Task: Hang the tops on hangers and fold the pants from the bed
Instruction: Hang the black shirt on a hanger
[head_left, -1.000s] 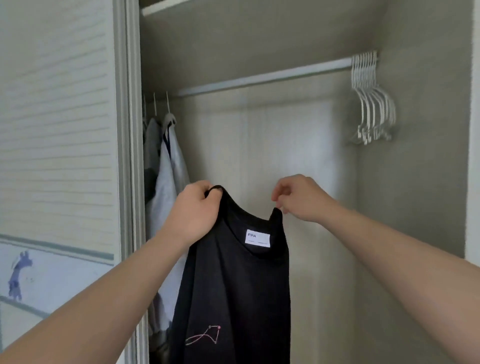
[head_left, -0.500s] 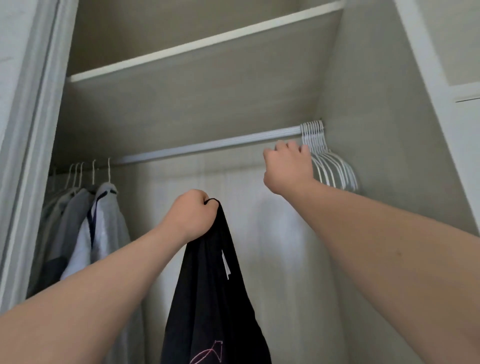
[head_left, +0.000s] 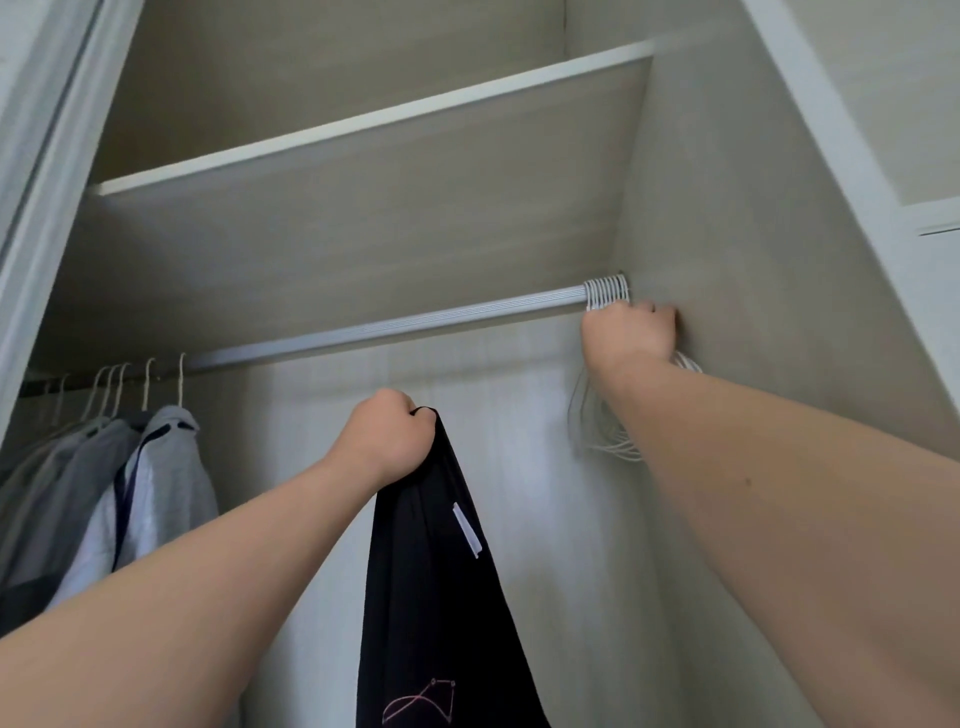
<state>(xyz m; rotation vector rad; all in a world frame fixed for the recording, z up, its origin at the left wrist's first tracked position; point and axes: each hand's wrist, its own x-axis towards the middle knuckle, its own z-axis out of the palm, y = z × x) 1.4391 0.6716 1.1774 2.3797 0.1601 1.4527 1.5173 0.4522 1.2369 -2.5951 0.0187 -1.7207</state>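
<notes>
Shirts (head_left: 156, 467) hang at the left end of the rail (head_left: 389, 327). Just right of them, below the rail and apart from it, our left hand (head_left: 387, 439) is fisted round the neckline of the black top (head_left: 441, 597), which drops straight down from the fist, long axis upright. Further right, hard against the wardrobe's side wall, the spare hangers (head_left: 605, 291) sit bunched on the rail, hooks over it and bodies dangling behind our forearm. Our right hand (head_left: 626, 332) is up at their necks, just beneath the hooks, fingers curled in on them; how many it has hold of we cannot tell. The hangers lie up and to the right of the top, so the right hand is much the nearer. We judge the next move is to lift one hook off the rail and bring it down and left to the neckline.
</notes>
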